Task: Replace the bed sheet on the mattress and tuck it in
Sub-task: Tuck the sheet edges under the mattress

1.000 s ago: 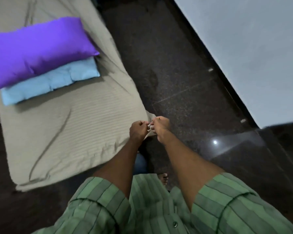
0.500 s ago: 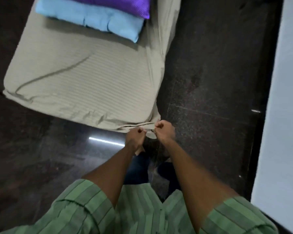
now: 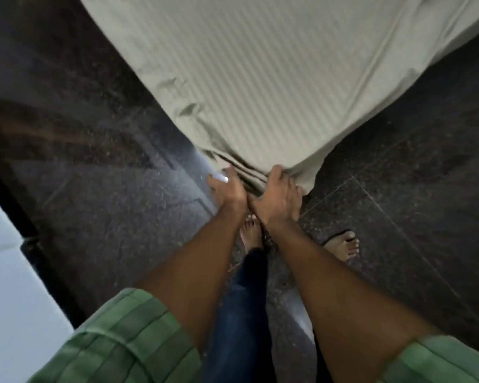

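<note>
A beige striped bed sheet point(image 3: 260, 78) covers the mattress, whose near corner points toward me. The cloth is bunched into folds at that corner. My left hand point(image 3: 227, 189) lies against the folds on the corner's left side, fingers stretched out and blurred. My right hand point(image 3: 281, 193) grips the sheet's hanging corner, thumb on top and fingers curled around the edge. My two hands nearly touch each other.
Dark speckled stone floor point(image 3: 398, 175) surrounds the mattress on both sides. My bare feet point(image 3: 343, 246) stand just below the corner. A pale wall point(image 3: 9, 272) with a dark skirting runs along the lower left.
The view has swung round and closed in on the corner; the pillows are out of sight. My left hand has gone from pinching the sheet to lying stretched against the folds. My right hand still grips the sheet.
</note>
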A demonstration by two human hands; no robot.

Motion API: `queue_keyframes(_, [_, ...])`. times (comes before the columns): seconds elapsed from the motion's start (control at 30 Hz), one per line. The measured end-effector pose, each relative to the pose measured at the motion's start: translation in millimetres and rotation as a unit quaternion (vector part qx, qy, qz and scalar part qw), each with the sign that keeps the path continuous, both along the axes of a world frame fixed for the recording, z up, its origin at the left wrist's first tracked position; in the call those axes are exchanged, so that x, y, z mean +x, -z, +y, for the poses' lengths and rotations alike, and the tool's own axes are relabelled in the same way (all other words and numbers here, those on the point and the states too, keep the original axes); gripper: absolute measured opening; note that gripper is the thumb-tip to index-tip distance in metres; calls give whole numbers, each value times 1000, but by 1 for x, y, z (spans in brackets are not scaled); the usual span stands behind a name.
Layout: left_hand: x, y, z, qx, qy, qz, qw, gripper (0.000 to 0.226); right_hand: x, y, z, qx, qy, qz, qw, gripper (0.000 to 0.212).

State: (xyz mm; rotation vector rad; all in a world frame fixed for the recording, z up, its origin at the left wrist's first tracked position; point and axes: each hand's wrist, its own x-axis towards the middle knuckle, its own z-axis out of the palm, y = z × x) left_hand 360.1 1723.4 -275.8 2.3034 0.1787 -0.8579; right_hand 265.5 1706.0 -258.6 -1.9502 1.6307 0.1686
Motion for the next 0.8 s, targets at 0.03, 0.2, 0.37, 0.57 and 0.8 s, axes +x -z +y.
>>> queue_keyframes(0.03, [1,8,-4,-29,-37,24,999,60,2,4,1,-14,-3,0,1000,71])
queue_keyframes(0.2, [1,17,-8,-37,-70,-74,994,28,0,21,5,-78,-26,-27,996,39])
queue_keyframes(0.37, [-39,-17,-22,-101,87,-146,980,22,-38,21,4,-112,51,-155,980,22])
queue_keyframes(0.57, [-87,-41,-19,-39,208,-185,960,57,-88,32,12,-166,-104,-79,977,47])
queue_keyframes(0.8, [-75,-19,24,70,356,-203,909,80,-63,51,3,-36,-195,-19,980,32])
